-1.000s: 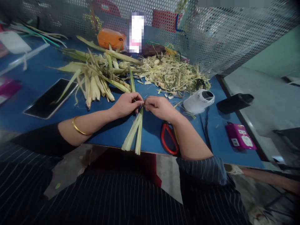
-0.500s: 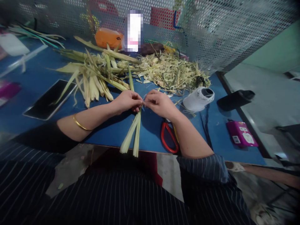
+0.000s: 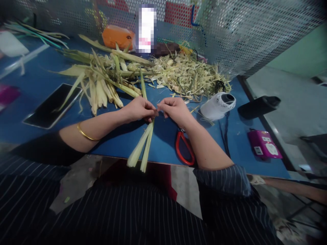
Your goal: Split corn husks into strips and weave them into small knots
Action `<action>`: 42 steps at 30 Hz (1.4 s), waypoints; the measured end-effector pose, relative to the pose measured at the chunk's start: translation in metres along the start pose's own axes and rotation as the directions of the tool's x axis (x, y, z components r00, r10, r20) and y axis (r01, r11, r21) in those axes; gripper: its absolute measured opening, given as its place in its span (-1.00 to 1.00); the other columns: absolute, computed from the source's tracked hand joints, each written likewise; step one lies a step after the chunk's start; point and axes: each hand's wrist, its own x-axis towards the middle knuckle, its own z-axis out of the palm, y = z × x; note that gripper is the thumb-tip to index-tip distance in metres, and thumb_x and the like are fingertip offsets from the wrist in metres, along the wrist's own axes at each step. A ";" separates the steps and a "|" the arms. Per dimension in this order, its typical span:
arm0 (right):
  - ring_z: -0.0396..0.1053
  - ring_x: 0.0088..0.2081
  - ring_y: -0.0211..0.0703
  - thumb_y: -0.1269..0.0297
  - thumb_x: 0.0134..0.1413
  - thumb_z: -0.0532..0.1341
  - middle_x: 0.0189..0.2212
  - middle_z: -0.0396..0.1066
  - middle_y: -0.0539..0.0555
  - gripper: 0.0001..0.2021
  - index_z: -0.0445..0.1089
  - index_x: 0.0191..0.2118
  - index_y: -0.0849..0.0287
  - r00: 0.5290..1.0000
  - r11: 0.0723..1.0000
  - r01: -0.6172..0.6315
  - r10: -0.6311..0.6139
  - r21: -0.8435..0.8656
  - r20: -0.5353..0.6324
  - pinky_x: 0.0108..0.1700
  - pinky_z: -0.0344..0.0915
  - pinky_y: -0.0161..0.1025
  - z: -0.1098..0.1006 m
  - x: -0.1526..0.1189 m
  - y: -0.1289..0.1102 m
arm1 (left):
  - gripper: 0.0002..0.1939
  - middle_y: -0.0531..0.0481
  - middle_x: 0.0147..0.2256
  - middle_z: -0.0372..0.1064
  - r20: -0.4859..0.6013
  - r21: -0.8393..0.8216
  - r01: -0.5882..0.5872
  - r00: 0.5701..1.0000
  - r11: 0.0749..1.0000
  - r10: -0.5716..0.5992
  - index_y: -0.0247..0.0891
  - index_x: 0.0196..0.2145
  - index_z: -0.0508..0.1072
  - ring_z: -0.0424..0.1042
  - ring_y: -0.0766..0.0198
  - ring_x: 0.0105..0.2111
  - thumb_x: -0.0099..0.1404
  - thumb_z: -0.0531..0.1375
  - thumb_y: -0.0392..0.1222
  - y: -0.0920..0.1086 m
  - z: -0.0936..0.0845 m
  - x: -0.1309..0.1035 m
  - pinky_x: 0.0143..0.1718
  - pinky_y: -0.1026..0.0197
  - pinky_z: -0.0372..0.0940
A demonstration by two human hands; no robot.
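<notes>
My left hand (image 3: 141, 109), with a gold bangle on its arm, is closed around a small bunch of pale green corn husks (image 3: 144, 143). The husks' wide ends fan out past the table's front edge, and one narrow tip points away from me. My right hand (image 3: 174, 108) is pinched close to the left fingertips. Whatever lies between its fingers is too fine to make out. Beneath my right wrist lie red-handled scissors (image 3: 184, 148), their blades mostly hidden. A white cone of thread (image 3: 218, 105) sits right of that hand.
Corn husks (image 3: 102, 81) lie piled at the back left, beside a heap of shredded husk (image 3: 189, 76). A dark phone (image 3: 52, 106) rests at left. A black cylinder (image 3: 259, 107) and a purple packet (image 3: 265, 144) are at right. A perforated metal screen (image 3: 230, 37) stands behind.
The wide husk ends have swung slightly left and toward me. My hands stay fingertip to fingertip, with the right fingers shifted slightly. The whole view has tilted a little.
</notes>
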 end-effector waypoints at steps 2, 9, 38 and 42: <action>0.13 -0.69 -0.41 0.30 -0.03 0.18 -0.73 0.28 -0.08 -0.82 0.42 -0.54 0.25 1.000 1.000 -0.003 0.004 0.018 -0.012 -0.60 0.04 -0.41 0.002 0.001 0.003 | -0.93 -0.01 -0.58 0.45 0.027 -0.005 -0.004 1.000 1.000 0.004 -0.38 -0.49 0.54 0.43 0.36 -0.59 0.04 0.23 -0.37 0.000 -0.001 0.000 -0.49 0.33 0.39; 0.15 -0.71 -0.44 0.29 -0.03 0.23 -0.74 0.25 -0.09 -0.80 0.41 -0.57 0.27 0.997 0.987 -0.070 0.075 0.144 -0.024 -0.64 0.07 -0.45 0.005 0.000 -0.003 | -0.93 -0.02 -0.58 0.46 0.050 0.065 0.000 0.999 0.998 -0.003 -0.38 -0.48 0.55 0.46 0.33 -0.55 0.02 0.25 -0.35 0.003 -0.002 -0.002 -0.48 0.35 0.36; 0.37 -0.22 -0.09 0.33 0.04 0.23 -0.32 0.47 0.10 -0.89 0.52 -0.41 0.16 0.941 0.726 0.331 -0.300 -0.603 0.156 -0.06 0.17 -0.17 -0.017 0.001 -0.003 | -0.87 -0.06 -0.49 0.47 0.006 -0.068 -0.012 1.000 0.998 0.013 -0.42 -0.39 0.52 0.38 0.43 -0.59 0.17 0.27 -0.25 0.003 -0.002 -0.007 -0.53 0.36 0.30; 0.33 -0.33 -0.17 0.33 0.05 0.21 -0.36 0.42 0.09 -0.88 0.50 -0.40 0.19 0.946 0.745 0.317 -0.297 -0.587 0.134 -0.25 0.15 -0.26 -0.019 -0.005 -0.009 | -0.82 -0.11 -0.44 0.50 -0.032 -0.101 0.001 0.999 0.995 -0.004 -0.42 -0.35 0.54 0.39 0.42 -0.59 0.13 0.30 -0.22 0.003 -0.003 -0.006 -0.57 0.37 0.27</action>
